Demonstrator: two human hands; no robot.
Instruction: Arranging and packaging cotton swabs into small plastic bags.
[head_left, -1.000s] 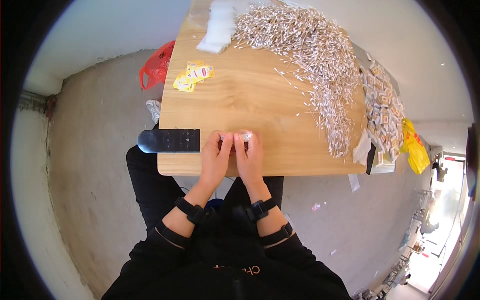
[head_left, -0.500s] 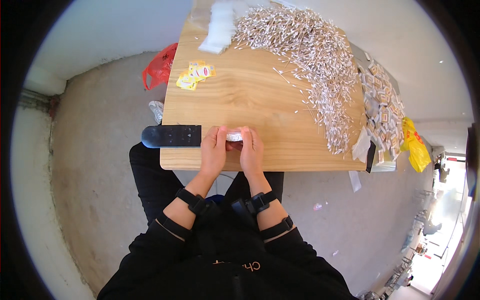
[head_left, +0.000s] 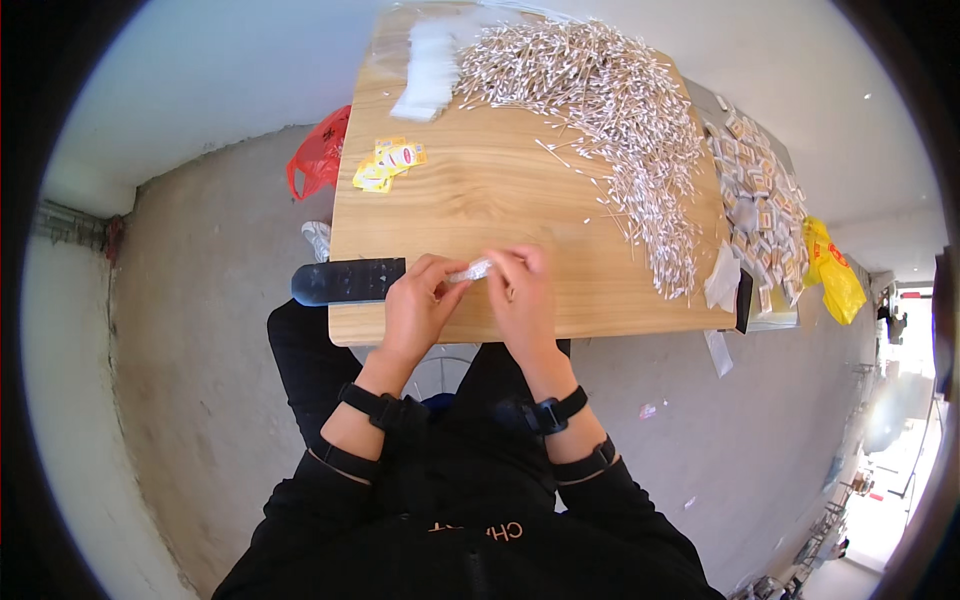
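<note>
Left hand [head_left: 418, 308] pinches a small whitish bundle [head_left: 474, 270] above the desk [head_left: 470, 212], near the wearer's edge | Right hand [head_left: 522, 298], blurred, at the bundle's right end, grip impossible to tell | Risk: bundle could slip or skew, should the left-hand pinch loosen

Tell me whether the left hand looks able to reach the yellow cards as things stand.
Probably yes: nothing seems to stand between the left hand and the yellow cards, though it holds a small whitish bundle it may first need to release.
</note>
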